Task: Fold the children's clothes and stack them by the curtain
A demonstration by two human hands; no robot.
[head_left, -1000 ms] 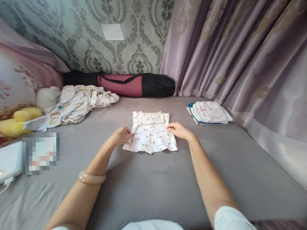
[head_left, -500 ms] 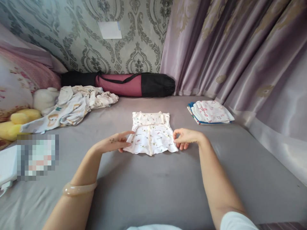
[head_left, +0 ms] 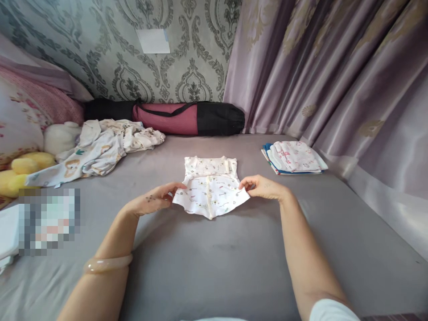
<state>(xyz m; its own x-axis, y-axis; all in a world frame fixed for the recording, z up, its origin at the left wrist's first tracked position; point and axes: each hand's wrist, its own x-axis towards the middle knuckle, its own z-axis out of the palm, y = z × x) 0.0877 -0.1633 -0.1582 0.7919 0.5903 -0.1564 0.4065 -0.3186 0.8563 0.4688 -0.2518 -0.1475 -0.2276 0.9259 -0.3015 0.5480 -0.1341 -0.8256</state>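
A small white baby shirt (head_left: 210, 191) with a tiny coloured print lies on the grey bed sheet in front of me, its top part folded down across it. A pale strip with buttons runs down the middle of its lower part. My left hand (head_left: 154, 199) pinches the lower part at its left edge, and my right hand (head_left: 262, 187) pinches it at the right edge. Both lower corners are lifted slightly off the sheet, while the folded top part lies flat.
A stack of folded clothes (head_left: 296, 157) lies at the right near the curtain (head_left: 284, 67). Crumpled printed clothes (head_left: 100, 149) and a yellow plush toy (head_left: 25, 169) are at the left. A long black and maroon bag (head_left: 167, 118) lies along the wall.
Both hands have closed on the side edges of the shirt's lower part. Its lower corners have risen a little and spread outward. The folded top part has stayed in place.
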